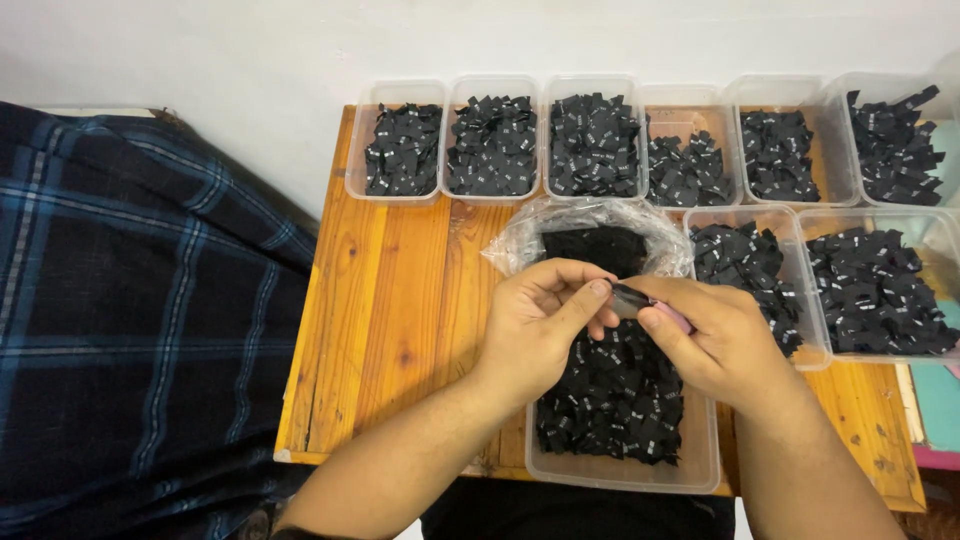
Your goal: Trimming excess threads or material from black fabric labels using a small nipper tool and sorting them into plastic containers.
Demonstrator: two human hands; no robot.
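Note:
My left hand point(540, 320) and my right hand point(715, 340) meet over a clear plastic tub point(620, 472) of small black fabric labels near the table's front edge. Between the fingertips of both hands is a small black label point(628, 298), pinched by the left thumb and forefinger and the right thumb. A pink strip point(672, 316) shows under my right thumb. Just behind the hands lies an open clear plastic bag point(590, 230) with more black labels inside.
A wooden table point(400, 320) carries a back row of several clear tubs point(400, 150) filled with black labels, and two more tubs point(880, 290) at the right. Dark plaid cloth point(140, 320) covers the area left of the table. A white wall runs behind.

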